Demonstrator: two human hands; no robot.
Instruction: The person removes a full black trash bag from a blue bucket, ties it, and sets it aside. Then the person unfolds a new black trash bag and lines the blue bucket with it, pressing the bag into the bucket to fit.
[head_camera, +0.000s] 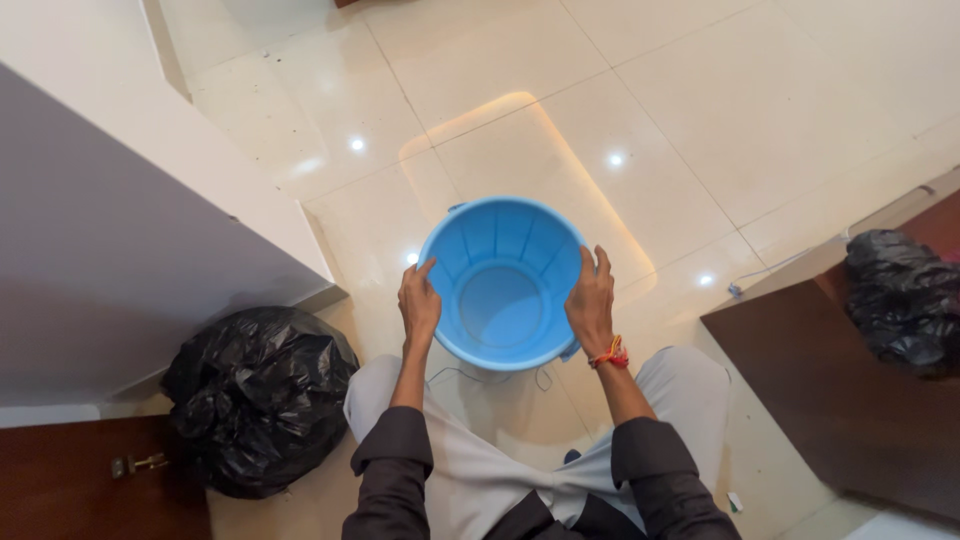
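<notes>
A round blue plastic bin (503, 283), empty inside, is held upright over the glossy tiled floor in front of my knees. My left hand (419, 303) grips its left rim, thumb over the edge. My right hand (591, 300), with a red and orange thread band at the wrist, grips the right rim. Both dark sleeves reach in from below.
A full, tied black rubbish bag (258, 398) sits on the floor at the lower left beside a white wall panel (120, 200). A dark wooden surface (830, 390) at the right carries another black bag (905, 300). A thin white cable (770, 270) lies on the tiles.
</notes>
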